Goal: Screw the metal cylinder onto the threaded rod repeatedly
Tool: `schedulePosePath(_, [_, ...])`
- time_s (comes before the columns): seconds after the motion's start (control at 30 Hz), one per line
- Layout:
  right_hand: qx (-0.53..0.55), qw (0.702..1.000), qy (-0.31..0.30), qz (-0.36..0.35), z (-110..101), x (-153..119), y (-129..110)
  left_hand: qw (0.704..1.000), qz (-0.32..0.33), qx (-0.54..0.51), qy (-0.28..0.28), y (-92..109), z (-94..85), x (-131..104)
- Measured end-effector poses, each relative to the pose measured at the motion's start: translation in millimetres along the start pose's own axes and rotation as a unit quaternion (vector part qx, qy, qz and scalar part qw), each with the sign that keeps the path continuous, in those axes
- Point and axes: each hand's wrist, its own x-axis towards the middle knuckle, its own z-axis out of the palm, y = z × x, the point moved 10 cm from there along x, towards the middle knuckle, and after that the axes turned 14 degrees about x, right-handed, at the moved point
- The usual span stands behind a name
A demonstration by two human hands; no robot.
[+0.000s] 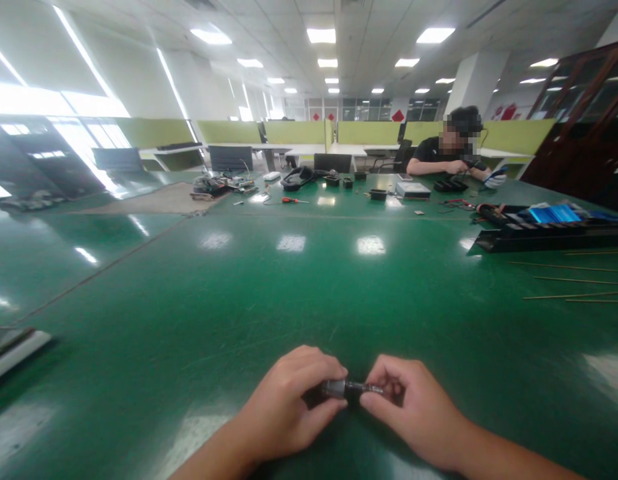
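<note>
Since both grips are small pinches, slipping looks like the main risk: left hand (301,393) has thumb and fingers closed around the thick end of a small dark tool (337,389), right hand (413,408) pinches the thin end. Tool sits between the hands, over the near part of the green table (289,300); can't tell if it touches. Uneven pulling could pop it loose, sideways force could bend the thin end, and the glossy top might let it roll if dropped. Surface shows light glare; thin rods (569,279) at right, screwdriver (291,200) farther back, person (431,160) working across. Office room: green partitions (366,132), ceiling lights (321,36), dark cabinet (573,120) at right.
</note>
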Motion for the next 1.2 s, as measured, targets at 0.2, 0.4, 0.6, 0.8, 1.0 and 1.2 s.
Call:
schedulePosePath(0.2, [0.006,1.0,0.0,-0.001,0.4,-0.8,-0.3,1.0,0.005,0.006,-0.002,-1.3,-0.1,-0.4])
schedulePosePath(0.4, [0.013,1.0,0.001,0.002,-0.8,-0.6,3.3,1.0,0.014,0.014,0.009,0.2,-3.4,-1.1])
schedulePosePath(0.6, [0.023,1.0,0.001,0.003,-2.1,-0.6,4.3,1.0,0.014,0.014,0.012,-0.3,-4.4,-1.5])
schedulePosePath(0.8, [0.026,1.0,0.009,0.0,-4.8,-0.4,3.7,1.0,0.005,0.023,0.014,-4.0,-6.6,-2.2])
schedulePosePath(1.0, [0.042,0.999,0.004,0.006,-4.2,-0.1,5.1,0.999,-0.002,0.038,0.024,-6.5,-8.5,-4.7])
schedulePosePath(1.2, [0.058,0.998,0.002,0.011,-3.5,-0.6,7.7,0.998,0.001,0.04,0.041,-5.8,-13.3,-5.2])
